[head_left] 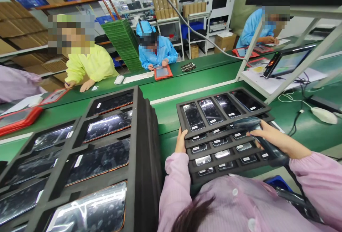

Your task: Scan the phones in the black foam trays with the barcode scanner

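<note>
My right hand [275, 139] is closed round the handle of a dark barcode scanner [247, 123], its head over the front right of a black foam tray [180, 116]. Four slots in this top tray hold dark-screened phones [211, 111] with small white labels. Gripping the tray's left edge is my left hand [181, 140], its fingertips partly hidden by the tray. Beneath, more trays are stacked in steps towards me, with the lower ends of labelled phones showing in their slots.
Tall stacks of foam trays [137, 135] with phones stand on my left. On the right are a white shelf frame [252, 52], a monitor [290, 61] and cables. Across the green bench [171, 112], several people work with red-edged trays [162, 78].
</note>
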`<state>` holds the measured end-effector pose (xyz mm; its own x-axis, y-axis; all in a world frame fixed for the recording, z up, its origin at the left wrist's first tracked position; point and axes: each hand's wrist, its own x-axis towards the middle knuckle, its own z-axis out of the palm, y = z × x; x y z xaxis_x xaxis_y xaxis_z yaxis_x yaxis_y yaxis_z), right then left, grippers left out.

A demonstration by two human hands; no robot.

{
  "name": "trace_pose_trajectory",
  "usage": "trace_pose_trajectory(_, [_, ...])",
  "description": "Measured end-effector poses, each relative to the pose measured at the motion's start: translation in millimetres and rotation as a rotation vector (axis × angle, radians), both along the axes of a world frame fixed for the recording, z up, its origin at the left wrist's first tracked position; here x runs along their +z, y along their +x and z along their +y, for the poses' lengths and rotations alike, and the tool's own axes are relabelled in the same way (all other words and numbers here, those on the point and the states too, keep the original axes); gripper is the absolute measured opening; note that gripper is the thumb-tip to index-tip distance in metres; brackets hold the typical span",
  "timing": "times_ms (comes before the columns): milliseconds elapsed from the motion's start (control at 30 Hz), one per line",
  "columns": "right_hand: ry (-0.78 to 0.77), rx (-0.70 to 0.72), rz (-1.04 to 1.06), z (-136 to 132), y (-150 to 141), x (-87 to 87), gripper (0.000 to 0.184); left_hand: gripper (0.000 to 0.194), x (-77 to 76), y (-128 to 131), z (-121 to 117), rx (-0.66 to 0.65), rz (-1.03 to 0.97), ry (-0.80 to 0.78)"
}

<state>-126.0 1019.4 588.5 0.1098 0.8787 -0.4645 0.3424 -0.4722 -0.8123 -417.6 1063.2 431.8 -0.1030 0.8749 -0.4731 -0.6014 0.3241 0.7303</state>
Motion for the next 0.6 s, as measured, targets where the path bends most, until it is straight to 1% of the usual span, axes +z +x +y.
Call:
trace_pose_trajectory(67, [0.008,-0.014,-0.016,3,14,3.0,0.040,0.061,1.1,-1,0,-0.024,-0.002,0.020])
trace_pose_trajectory(133, [0.004,-0.017,-0.023,7,22,2.1,0.038,0.058,5.7,0,-2,-0.010,0.007,0.006])
trace_pose_trajectory(333, [-0.075,-0.004,-0.025,18,27,-17.0,0.034,0.050,24.2,6,-6,0.035,0.046,-0.066])
trace_pose_trajectory(467, [-0.097,0.000,0.003,22,38,-24.9,0.042,0.044,27.9,6,-6,0.056,0.050,-0.120])
trace_pose_trajectory(533, [-0.088,-0.008,0.011,23,52,-22.9,0.049,0.042,27.3,5,-5,0.073,0.047,-0.142])
trace_pose_trajectory(600, [-0.056,-0.026,0.010,23,71,-17.3,0.052,0.042,26.4,4,-5,0.076,0.044,-0.146])
